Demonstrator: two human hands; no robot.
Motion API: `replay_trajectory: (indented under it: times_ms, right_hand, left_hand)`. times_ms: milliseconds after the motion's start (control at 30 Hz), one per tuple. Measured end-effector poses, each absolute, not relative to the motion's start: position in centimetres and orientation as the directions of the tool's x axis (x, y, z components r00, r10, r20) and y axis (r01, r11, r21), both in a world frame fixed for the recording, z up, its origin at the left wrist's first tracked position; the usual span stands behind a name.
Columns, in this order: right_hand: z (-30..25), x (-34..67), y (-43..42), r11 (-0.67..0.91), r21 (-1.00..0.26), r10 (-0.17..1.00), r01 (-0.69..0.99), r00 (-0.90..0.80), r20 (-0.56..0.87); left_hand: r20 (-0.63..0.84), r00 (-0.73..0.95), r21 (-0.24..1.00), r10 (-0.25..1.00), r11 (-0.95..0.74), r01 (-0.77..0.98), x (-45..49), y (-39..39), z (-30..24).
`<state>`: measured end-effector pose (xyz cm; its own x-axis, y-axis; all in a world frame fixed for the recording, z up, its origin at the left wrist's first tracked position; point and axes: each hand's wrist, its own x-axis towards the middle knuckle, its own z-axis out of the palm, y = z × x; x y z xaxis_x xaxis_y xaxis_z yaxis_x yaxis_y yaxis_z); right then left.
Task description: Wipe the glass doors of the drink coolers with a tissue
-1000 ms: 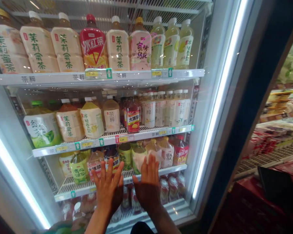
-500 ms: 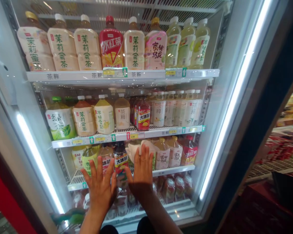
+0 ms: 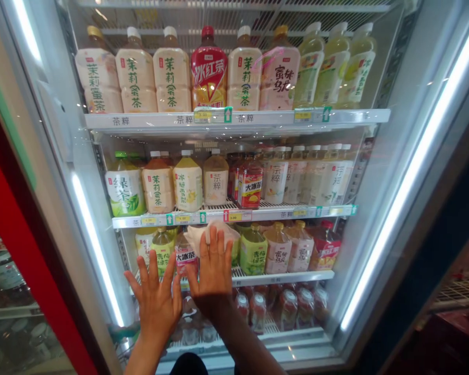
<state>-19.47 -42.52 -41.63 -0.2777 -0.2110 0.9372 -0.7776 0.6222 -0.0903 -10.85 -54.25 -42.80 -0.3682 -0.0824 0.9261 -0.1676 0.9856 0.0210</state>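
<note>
A white cloth point(image 3: 195, 235), crumpled along its top, lies under the fingertips of my right hand point(image 3: 211, 278). That hand is flat with its fingers stretched upward, pressing the cloth toward the glass in front of the drinks. Lower and to the left, my left hand point(image 3: 156, 294) is spread wide, palm forward, holding nothing. It seems to rest against the glass, though contact is hard to confirm. Behind my hands, a green tea bottle point(image 3: 254, 252) and a bottle with a dark red label point(image 3: 185, 255) stand on the third shelf. My right hand and the cloth hide parts of that shelf.
Large tea bottles line the top shelf point(image 3: 152, 121), and smaller ones fill the second shelf point(image 3: 281, 213). Several bottles lie low on the bottom rack. Bright light strips point(image 3: 97, 250) run along both sides of the cooler. A red door frame point(image 3: 35, 260) stands at the left.
My view has shifted left, so the shelves appear farther right. Against the bottles, my right hand and the cloth have moved left. My left hand, still spread, has also moved left along the cooler.
</note>
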Motion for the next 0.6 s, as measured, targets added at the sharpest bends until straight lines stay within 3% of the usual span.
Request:
replay_trajectory:
  times_ms: [233,467,600]
  right_hand:
    - [-48.1,-17.2,-42.6,0.572,-0.013,-0.306,-0.820,-0.228,0.924]
    - [-41.6,-18.1,-44.1,0.571,-0.069,-0.240,-0.818,-0.246,0.939]
    - [-48.3,-17.6,-41.4,0.569,-0.070,-0.292,-0.819,-0.281,0.914]
  left_hand:
    - [0.925,-0.366,0.040,-0.105,0.983,-0.181,-10.1,-55.3,-43.3]
    - [0.925,-0.361,0.051,-0.115,0.982,-0.181,-10.1,-54.7,-43.1]
    - [0.915,-0.390,0.040,-0.107,0.984,-0.176,-10.3,-53.7,-43.4]
